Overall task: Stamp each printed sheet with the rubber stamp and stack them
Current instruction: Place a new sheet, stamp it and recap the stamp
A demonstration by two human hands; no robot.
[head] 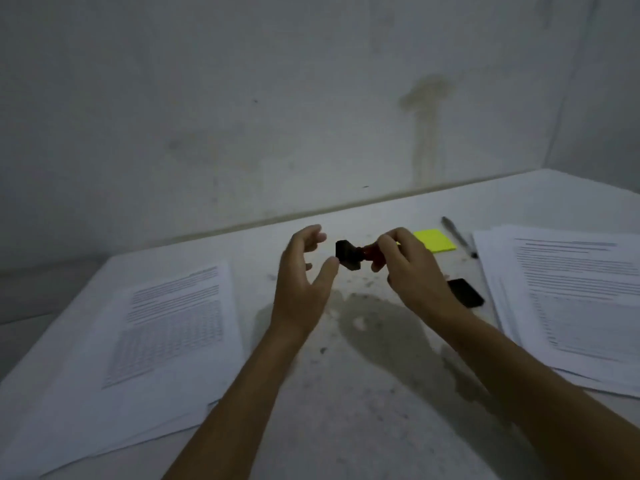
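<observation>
- Left sheet stack (166,327), right sheet stack (568,299): flank me on the table (346,393), probably one for done sheets, one for waiting.
- Black ink pad (465,292): within reach of my right hand (412,271).
- Rubber stamp (353,259): held sideways in the air, right fingers pinching its handle; my left hand (301,282) is spread and holds nothing beside its base, likely to check the face.
- Yellow sticky notes (434,240), pen (459,237): farthest back.

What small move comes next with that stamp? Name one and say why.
Probably turn the rubber stamp face down and press it on the black ink pad. The right hand holds it sideways in the air, the left hand open beside it; no sheet shows a stamp mark I can make out.
</observation>
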